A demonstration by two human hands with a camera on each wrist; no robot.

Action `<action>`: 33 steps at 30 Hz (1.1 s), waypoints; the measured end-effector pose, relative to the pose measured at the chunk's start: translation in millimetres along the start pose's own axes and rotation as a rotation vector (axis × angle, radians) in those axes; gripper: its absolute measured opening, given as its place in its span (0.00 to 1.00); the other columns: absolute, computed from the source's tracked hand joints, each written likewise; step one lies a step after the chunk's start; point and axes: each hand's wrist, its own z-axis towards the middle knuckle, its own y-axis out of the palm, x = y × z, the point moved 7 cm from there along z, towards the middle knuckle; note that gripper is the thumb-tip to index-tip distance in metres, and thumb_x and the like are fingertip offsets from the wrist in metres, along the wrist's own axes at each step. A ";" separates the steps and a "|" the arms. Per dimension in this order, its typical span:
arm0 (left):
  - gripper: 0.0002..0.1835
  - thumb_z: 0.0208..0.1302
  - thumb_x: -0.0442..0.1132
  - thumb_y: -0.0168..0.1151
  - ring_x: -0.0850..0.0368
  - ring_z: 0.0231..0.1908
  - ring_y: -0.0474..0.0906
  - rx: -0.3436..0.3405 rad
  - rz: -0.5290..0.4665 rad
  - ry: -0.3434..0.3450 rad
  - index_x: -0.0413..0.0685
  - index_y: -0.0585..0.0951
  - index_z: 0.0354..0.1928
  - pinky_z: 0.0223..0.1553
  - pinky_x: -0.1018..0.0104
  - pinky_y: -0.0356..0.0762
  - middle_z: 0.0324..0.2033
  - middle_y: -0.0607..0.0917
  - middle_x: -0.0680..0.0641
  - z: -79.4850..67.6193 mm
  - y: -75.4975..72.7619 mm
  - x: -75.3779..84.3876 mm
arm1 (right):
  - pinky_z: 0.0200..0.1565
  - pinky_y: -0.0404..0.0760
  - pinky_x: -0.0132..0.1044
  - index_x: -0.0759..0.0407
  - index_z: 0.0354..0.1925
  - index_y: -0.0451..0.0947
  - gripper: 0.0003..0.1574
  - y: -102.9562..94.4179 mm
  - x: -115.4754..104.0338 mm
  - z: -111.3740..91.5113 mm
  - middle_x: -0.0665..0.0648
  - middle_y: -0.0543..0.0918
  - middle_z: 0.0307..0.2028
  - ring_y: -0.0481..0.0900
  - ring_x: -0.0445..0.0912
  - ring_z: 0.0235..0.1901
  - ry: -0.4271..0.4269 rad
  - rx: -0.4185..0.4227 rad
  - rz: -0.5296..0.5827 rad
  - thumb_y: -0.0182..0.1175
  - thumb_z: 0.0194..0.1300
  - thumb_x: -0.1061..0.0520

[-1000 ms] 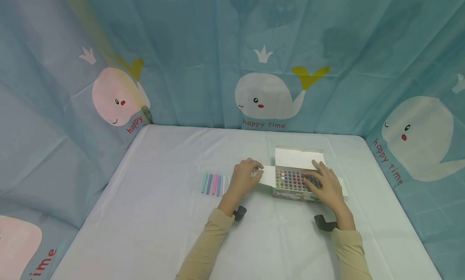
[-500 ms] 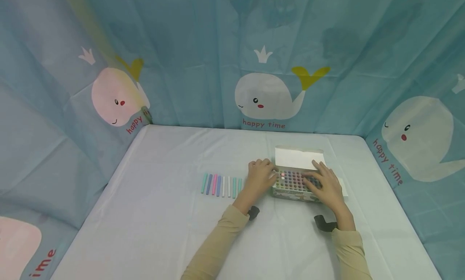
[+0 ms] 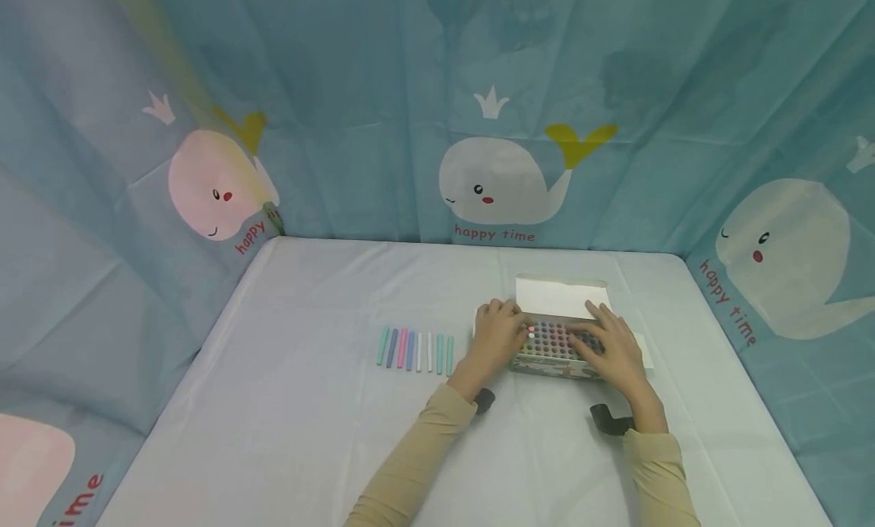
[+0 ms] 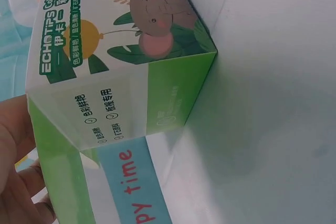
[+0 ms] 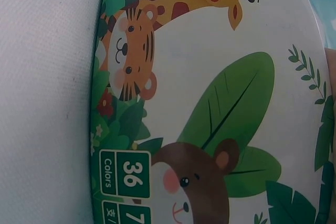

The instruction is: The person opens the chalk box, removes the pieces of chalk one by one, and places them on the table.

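Observation:
An open cardboard box of colored chalk [image 3: 557, 369], printed with cartoon animals, stands right of the table's middle. Rows of chalk ends [image 3: 550, 341] show at its top. My left hand [image 3: 495, 333] reaches over the box's left end, fingers bent and spread, fingertips right beside a pink and a white chalk end. In the left wrist view, its fingers [image 4: 16, 150] show behind the green side flap [image 4: 58, 166]. My right hand [image 3: 615, 352] rests on the right part of the box, thumb and fingers spread over the chalk. The right wrist view shows the box's printed front [image 5: 210, 98].
Several chalk sticks [image 3: 410, 350] in green, blue, pink and white lie in a row on the white table [image 3: 307, 405], left of the box. The box's white lid [image 3: 560, 295] stands up at the back. A blue whale-print curtain [image 3: 383, 170] surrounds the table.
My left hand has moved right, from beside the box's left flap to the chalk at its left end, uncovering the chalk row's right end. My right hand has stayed in place.

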 end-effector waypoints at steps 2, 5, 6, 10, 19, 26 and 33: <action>0.08 0.61 0.48 0.60 0.58 0.45 0.70 0.001 -0.006 -0.001 0.62 0.84 0.41 0.55 0.56 0.67 0.42 0.79 0.57 -0.7 -0.5 0.0 | 0.65 0.45 0.62 0.52 0.44 0.81 0.16 0.1 -0.2 0.0 0.67 0.63 0.65 0.54 0.65 0.66 0.000 0.000 -0.001 0.63 0.58 0.48; 0.08 0.61 0.48 0.60 0.58 0.45 0.70 0.003 -0.013 -0.016 0.62 0.84 0.41 0.56 0.55 0.66 0.42 0.79 0.57 -0.4 -1.1 -0.4 | 0.65 0.45 0.62 0.52 0.43 0.80 0.16 -0.2 -0.2 0.0 0.67 0.63 0.65 0.54 0.66 0.66 -0.003 0.001 -0.001 0.63 0.58 0.48; 0.09 0.61 0.49 0.60 0.58 0.45 0.70 0.006 -0.014 -0.020 0.61 0.84 0.41 0.56 0.55 0.65 0.42 0.79 0.57 -0.4 -1.5 -0.4 | 0.65 0.45 0.62 0.52 0.44 0.80 0.16 -0.3 -0.1 0.0 0.67 0.63 0.65 0.54 0.65 0.66 -0.003 0.000 -0.002 0.62 0.59 0.47; 0.09 0.61 0.49 0.61 0.57 0.45 0.70 0.033 -0.016 -0.025 0.60 0.84 0.41 0.56 0.54 0.65 0.41 0.79 0.56 0.1 -3.3 0.2 | 0.64 0.46 0.63 0.52 0.44 0.80 0.16 -0.1 0.4 -0.1 0.67 0.63 0.65 0.54 0.65 0.66 -0.004 -0.001 -0.006 0.62 0.58 0.48; 0.10 0.63 0.52 0.57 0.59 0.47 0.70 0.027 -0.044 -0.031 0.62 0.82 0.43 0.60 0.54 0.62 0.42 0.79 0.58 2.4 -5.9 0.6 | 0.64 0.46 0.63 0.52 0.44 0.80 0.16 1.1 2.1 -0.1 0.66 0.63 0.65 0.54 0.65 0.66 -0.005 -0.003 -0.006 0.63 0.58 0.48; 0.09 0.63 0.52 0.57 0.58 0.45 0.72 0.091 -0.108 -0.031 0.62 0.81 0.41 0.58 0.53 0.64 0.40 0.79 0.58 4.4 -19.3 -0.7 | 0.63 0.46 0.64 0.51 0.43 0.80 0.16 1.3 1.5 0.1 0.67 0.63 0.65 0.54 0.65 0.66 0.000 -0.005 -0.017 0.65 0.56 0.49; 0.08 0.62 0.51 0.59 0.61 0.43 0.76 0.161 -0.302 -0.043 0.60 0.82 0.40 0.56 0.56 0.66 0.41 0.82 0.59 1.4 -35.6 -6.7 | 0.64 0.46 0.64 0.51 0.42 0.80 0.15 0.5 0.9 -0.1 0.67 0.63 0.65 0.54 0.65 0.66 -0.001 -0.003 -0.017 0.64 0.57 0.48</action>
